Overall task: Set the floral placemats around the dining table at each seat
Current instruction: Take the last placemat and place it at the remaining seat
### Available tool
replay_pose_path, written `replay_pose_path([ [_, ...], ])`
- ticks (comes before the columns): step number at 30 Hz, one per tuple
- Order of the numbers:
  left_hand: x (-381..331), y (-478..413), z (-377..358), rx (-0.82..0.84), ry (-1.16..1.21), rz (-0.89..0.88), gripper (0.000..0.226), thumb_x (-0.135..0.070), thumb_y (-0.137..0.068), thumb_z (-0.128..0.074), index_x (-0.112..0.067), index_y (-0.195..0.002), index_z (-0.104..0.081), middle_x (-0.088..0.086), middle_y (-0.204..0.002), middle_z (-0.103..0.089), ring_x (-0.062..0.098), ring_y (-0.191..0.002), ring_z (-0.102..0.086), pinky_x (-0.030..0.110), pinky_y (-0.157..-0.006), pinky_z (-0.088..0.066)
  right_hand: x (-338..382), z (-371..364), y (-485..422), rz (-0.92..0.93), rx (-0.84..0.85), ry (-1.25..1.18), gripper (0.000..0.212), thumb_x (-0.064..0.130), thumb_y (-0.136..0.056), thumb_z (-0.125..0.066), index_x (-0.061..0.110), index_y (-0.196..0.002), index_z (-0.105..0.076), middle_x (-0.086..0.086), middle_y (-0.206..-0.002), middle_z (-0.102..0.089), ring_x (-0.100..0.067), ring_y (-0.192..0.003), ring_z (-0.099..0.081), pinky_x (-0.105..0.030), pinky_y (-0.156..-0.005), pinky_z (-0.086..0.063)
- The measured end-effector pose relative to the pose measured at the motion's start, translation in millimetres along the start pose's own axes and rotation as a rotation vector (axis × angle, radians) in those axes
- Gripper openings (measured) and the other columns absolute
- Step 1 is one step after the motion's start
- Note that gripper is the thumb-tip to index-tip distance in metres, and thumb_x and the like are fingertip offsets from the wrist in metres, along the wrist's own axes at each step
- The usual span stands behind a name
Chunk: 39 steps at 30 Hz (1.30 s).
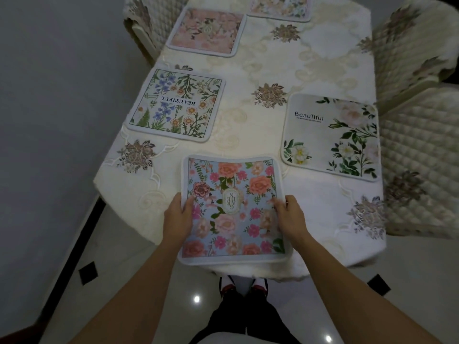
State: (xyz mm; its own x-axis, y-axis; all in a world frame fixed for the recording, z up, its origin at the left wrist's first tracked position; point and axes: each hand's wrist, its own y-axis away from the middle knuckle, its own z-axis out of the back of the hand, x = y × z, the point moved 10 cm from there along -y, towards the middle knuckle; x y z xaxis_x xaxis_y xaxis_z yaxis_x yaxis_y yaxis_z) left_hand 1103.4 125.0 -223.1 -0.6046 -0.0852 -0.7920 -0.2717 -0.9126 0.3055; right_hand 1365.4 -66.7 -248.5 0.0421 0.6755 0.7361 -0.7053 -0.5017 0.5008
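Left hand (pixel 177 219), right hand (pixel 290 216) gripping placemat (pixel 232 219), embroidered tablecloth (pixel 258 140), glossy floor (pixel 129 274)

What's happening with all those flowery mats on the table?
A person is laying floral placemats around the dining table. The left hand and right hand grip the side edges of the blue rose mat at the near end. Four more mats lie on the cream tablecloth: a wildflower mat and a pink mat along the left, a white leafy mat on the right, and a far mat, partly out of view.
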Motion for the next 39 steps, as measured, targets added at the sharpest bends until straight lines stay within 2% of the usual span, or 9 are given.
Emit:
replay_pose_path([
  [5, -19, 5, 16, -0.045, 0.061, -0.034, 0.020, -0.030, -0.102, -0.050, -0.013, -0.106, -0.061, -0.001, -0.089, -0.068, 0.014, -0.082, -0.065, 0.033, -0.072, -0.053, 25, 16, 7, 0.075, -0.001, -0.015, 0.026, 0.034, -0.105, -0.041, 0.010, -0.107, -0.049, -0.008, -0.102, -0.064, -0.026, -0.092, -0.066, -0.046, -0.081, -0.057],
  [9, -56, 6, 33, -0.079, 0.074, -0.089, 0.018, -0.028, -0.102, -0.050, -0.013, -0.103, -0.059, -0.002, -0.088, -0.065, 0.018, -0.082, -0.065, 0.034, -0.073, -0.052, 71, 40, 13, 0.172, -0.027, -0.032, 0.018, 0.030, -0.105, -0.042, 0.014, -0.108, -0.049, -0.005, -0.099, -0.065, -0.022, -0.088, -0.066, -0.038, -0.074, -0.057],
  [14, -119, 0, 57, -0.101, 0.102, -0.168, 0.022, -0.029, -0.101, -0.051, -0.009, -0.100, -0.061, 0.001, -0.087, -0.067, 0.019, -0.080, -0.066, 0.029, -0.063, -0.048, 135, 81, 24, 0.303, -0.091, -0.052, 0.019, 0.033, -0.103, -0.044, 0.016, -0.104, -0.052, -0.007, -0.098, -0.066, -0.026, -0.090, -0.067, -0.050, -0.082, -0.057],
  [21, -177, 1, 82, -0.092, 0.131, -0.255, 0.030, -0.035, -0.101, -0.050, -0.007, -0.102, -0.061, 0.008, -0.088, -0.072, 0.021, -0.078, -0.070, 0.038, -0.066, -0.058, 192, 119, 42, 0.370, -0.134, -0.139, 0.019, 0.031, -0.103, -0.046, 0.014, -0.102, -0.053, -0.007, -0.091, -0.066, -0.023, -0.079, -0.068, -0.041, -0.068, -0.058],
  [23, -183, 2, 83, -0.089, 0.111, -0.267, 0.031, -0.037, -0.101, -0.050, -0.008, -0.101, -0.061, 0.009, -0.088, -0.072, 0.023, -0.077, -0.071, 0.045, -0.069, -0.060, 194, 118, 45, 0.361, -0.121, -0.146, 0.017, 0.030, -0.103, -0.046, 0.015, -0.100, -0.054, -0.005, -0.089, -0.066, -0.021, -0.076, -0.069, -0.033, -0.061, -0.055],
  [27, -193, 10, 77, -0.072, 0.112, -0.280, 0.027, -0.036, -0.101, -0.049, -0.011, -0.101, -0.061, 0.004, -0.087, -0.071, 0.017, -0.077, -0.070, 0.032, -0.061, -0.056, 190, 129, 52, 0.370, -0.144, -0.143, 0.017, 0.030, -0.103, -0.046, 0.015, -0.102, -0.055, -0.004, -0.090, -0.066, -0.018, -0.076, -0.067, -0.031, -0.059, -0.053],
  [29, -200, 13, 69, -0.044, 0.110, -0.318, 0.031, -0.043, -0.100, -0.049, -0.014, -0.102, -0.062, 0.005, -0.090, -0.071, 0.017, -0.078, -0.071, 0.036, -0.065, -0.058, 183, 141, 59, 0.361, -0.168, -0.141, 0.018, 0.030, -0.103, -0.046, 0.014, -0.104, -0.055, -0.003, -0.089, -0.067, -0.016, -0.075, -0.067, -0.027, -0.056, -0.050],
  [34, -226, 15, 28, 0.069, 0.124, -0.383, 0.027, -0.036, -0.100, -0.052, -0.012, -0.101, -0.063, 0.009, -0.090, -0.072, 0.020, -0.077, -0.072, 0.047, -0.068, -0.061, 150, 184, 70, 0.310, -0.272, -0.182, 0.019, 0.033, -0.102, -0.046, 0.018, -0.103, -0.056, -0.005, -0.096, -0.068, -0.022, -0.085, -0.069, -0.047, -0.079, -0.058],
  [39, -254, 32, -42, 0.255, 0.112, -0.431, 0.029, -0.036, -0.100, -0.053, -0.008, -0.098, -0.062, 0.009, -0.085, -0.073, 0.020, -0.072, -0.073, 0.045, -0.065, -0.061, 80, 235, 90, 0.195, -0.425, -0.248, 0.020, 0.043, -0.098, -0.047, 0.027, -0.101, -0.058, -0.002, -0.099, -0.071, -0.022, -0.089, -0.071, -0.050, -0.080, -0.060],
])
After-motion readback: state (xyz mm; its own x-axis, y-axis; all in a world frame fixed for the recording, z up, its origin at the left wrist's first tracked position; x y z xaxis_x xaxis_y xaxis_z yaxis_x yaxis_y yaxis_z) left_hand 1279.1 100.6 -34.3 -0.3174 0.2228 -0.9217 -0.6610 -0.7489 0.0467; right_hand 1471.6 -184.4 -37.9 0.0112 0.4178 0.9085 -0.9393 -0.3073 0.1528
